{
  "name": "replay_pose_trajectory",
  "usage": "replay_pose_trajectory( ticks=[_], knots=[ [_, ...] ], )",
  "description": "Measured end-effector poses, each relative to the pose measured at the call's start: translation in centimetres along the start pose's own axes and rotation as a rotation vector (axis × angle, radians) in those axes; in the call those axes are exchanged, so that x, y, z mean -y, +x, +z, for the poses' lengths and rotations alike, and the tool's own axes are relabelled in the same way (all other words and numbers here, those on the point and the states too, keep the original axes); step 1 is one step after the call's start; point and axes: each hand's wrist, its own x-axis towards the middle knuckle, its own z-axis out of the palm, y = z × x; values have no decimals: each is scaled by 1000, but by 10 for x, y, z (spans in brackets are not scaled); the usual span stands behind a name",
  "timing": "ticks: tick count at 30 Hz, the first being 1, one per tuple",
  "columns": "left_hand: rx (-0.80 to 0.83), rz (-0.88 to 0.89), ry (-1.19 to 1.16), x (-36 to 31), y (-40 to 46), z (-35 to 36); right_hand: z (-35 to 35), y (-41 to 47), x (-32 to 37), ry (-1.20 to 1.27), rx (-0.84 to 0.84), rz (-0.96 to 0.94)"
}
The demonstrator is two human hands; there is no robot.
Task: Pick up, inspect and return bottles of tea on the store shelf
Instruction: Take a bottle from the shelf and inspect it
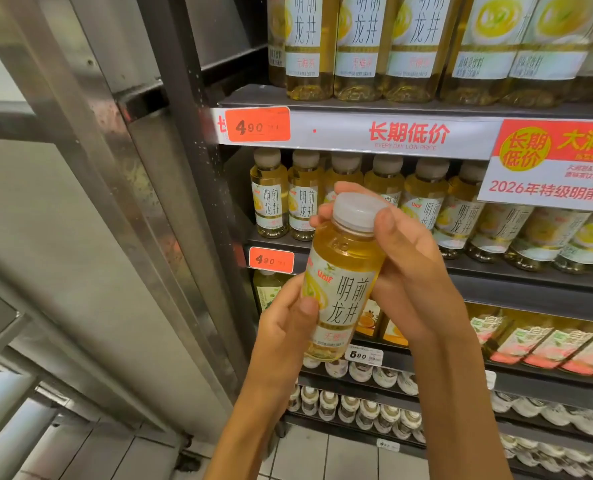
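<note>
Gripping tea bottle [340,289], both hands.

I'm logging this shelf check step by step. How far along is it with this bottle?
Pickup looks done: the bottle is off the shelf, tilted, label toward the camera. Inspection is in hand: the left hand grips its lower body, the right hand holds the cap and neck. Left: returning it to the row behind.
</note>
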Motion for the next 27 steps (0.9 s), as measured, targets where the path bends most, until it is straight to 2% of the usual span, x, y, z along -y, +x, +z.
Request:
replay_pose_trajectory(
  ticks=[5,11,17,22,27],
  knots=[
    [-22,-30,-5,4,0,-2,4,-3,5,-55,39,-52],
    [-65,13,-33,6,-1,-3,11,-4,8,-56,106,-43],
    [-89,-89,36,10,-6,-4,16,-2,6,-128,73,-21],
    [-109,-172,6,4,-10,-2,21,-1,1,-218,-51,-30],
    [26,-169,103,0,-10,-5,15,0,0,-165,-190,38]
  ],
)
